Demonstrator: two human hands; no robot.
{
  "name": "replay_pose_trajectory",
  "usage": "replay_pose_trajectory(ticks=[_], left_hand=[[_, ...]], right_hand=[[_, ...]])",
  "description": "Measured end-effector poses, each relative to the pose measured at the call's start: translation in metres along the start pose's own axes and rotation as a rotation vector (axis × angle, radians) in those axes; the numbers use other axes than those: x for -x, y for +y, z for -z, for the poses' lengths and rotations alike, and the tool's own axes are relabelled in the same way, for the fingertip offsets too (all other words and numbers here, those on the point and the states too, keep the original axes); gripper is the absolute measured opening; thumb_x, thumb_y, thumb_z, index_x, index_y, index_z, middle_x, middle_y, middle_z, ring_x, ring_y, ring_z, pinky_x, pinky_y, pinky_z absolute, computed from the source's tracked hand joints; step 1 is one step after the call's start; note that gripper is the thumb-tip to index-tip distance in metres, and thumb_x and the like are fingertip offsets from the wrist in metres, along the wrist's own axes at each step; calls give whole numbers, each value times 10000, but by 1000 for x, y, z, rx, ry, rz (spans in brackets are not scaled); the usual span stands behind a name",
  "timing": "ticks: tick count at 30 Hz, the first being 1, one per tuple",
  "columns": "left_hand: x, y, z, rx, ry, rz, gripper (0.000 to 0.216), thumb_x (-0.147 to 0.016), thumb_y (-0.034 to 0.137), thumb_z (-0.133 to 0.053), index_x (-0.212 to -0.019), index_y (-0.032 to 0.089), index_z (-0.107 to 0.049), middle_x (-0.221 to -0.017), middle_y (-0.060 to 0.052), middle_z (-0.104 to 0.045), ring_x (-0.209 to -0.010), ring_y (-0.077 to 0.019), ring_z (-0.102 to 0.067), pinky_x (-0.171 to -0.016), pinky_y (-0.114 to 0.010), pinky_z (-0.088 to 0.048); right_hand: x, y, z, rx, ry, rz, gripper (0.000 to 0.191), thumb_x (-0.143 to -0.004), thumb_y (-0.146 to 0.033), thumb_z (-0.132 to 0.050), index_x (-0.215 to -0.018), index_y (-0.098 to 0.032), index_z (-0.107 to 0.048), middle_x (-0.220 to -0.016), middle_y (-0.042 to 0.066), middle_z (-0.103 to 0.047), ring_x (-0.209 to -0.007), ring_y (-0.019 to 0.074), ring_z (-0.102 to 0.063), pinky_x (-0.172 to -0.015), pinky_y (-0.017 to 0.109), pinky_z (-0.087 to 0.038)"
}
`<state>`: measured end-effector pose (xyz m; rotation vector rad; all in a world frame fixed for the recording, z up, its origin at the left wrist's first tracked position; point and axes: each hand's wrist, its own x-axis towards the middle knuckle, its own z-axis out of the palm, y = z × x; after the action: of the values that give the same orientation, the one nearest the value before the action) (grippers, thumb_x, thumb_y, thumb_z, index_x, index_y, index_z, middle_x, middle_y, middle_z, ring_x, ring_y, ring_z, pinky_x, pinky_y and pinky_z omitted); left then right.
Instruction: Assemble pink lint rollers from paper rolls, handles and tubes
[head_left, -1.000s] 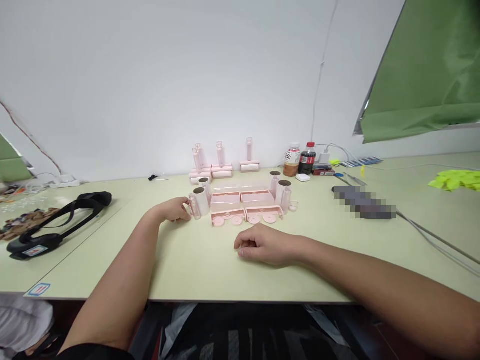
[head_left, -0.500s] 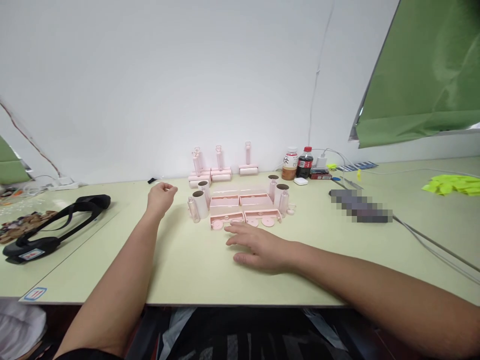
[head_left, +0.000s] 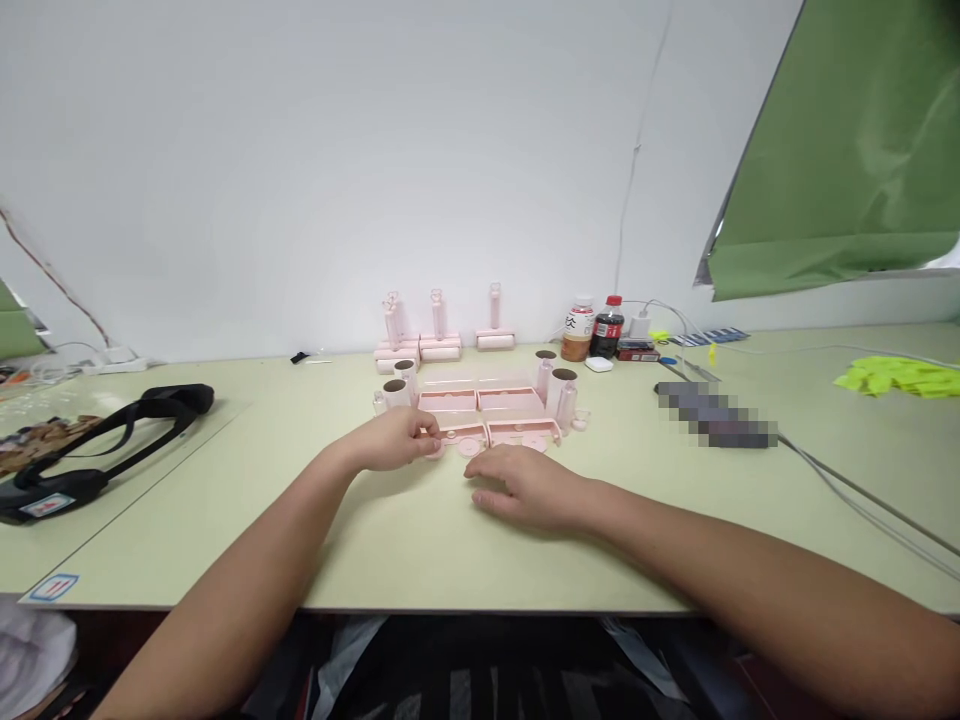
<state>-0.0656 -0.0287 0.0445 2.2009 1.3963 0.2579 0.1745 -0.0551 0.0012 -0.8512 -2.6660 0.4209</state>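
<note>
My left hand [head_left: 396,438] reaches over the left end of the front row of pink lint roller covers [head_left: 523,434]. Its fingers are curled together above a flat pink disc [head_left: 434,455]; what they pinch, if anything, is hidden. My right hand [head_left: 525,486] rests low over the table with fingers stretched out, beside another pink disc [head_left: 470,447]. Behind are pink open covers [head_left: 448,401] lying in a row. White paper rolls [head_left: 397,394] stand upright on the left, and another roll [head_left: 561,398] on the right beside a clear pink handle [head_left: 568,404].
Assembled pink lint rollers [head_left: 440,345] stand along the wall. To their right are an orange-brown drink bottle [head_left: 577,330], a cola bottle [head_left: 607,328] and a white case [head_left: 598,365]. A black strapped headset [head_left: 105,440] lies left; cables and yellow pieces [head_left: 900,376] lie right.
My left hand has moved right and nearer, from beside the rolls to the discs at the front covers. My right hand has shifted slightly right. The view has moved a little.
</note>
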Motion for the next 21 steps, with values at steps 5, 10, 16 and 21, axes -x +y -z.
replay_pose_trajectory(ticks=[5, 10, 16, 21], left_hand=[[-5, -8, -2, -13, -51, 48, 351, -792, 529, -556, -900, 208, -648, -763, -23, -641, -668, -174, -594, -569, -261, -383], [-8, -9, -3, -122, 32, 69, 271, -765, 461, -569, -818, 210, -652, -758, -24, -632, -644, -172, -540, -549, -269, -340], [-8, -10, -4, -94, 71, 140, 302, -705, 473, -637, -613, 203, -537, -625, -10, -541, -551, -153, -445, -498, -273, -260], [-6, -9, -4, -55, 36, 139, 386, -703, 563, -635, -619, 202, -527, -623, -13, -553, -545, -150, -453, -502, -269, -276]], right_hand=[[-2, 2, 1, 6, -8, 10, 323, -889, -277, -536, -1152, -135, -659, -1095, 129, -694, -981, 247, -621, -854, 374, -472], [-3, 6, 3, -39, -21, 27, 296, -883, -259, -537, -1120, -147, -673, -1050, 122, -697, -934, 234, -626, -805, 349, -478], [-3, 10, 3, -107, -12, 2, 320, -885, -280, -543, -1153, -151, -662, -1113, 121, -693, -970, 235, -626, -835, 351, -472], [-5, 13, 2, -118, -16, -14, 331, -882, -291, -541, -1160, -153, -658, -1120, 105, -695, -978, 235, -628, -836, 342, -467]])
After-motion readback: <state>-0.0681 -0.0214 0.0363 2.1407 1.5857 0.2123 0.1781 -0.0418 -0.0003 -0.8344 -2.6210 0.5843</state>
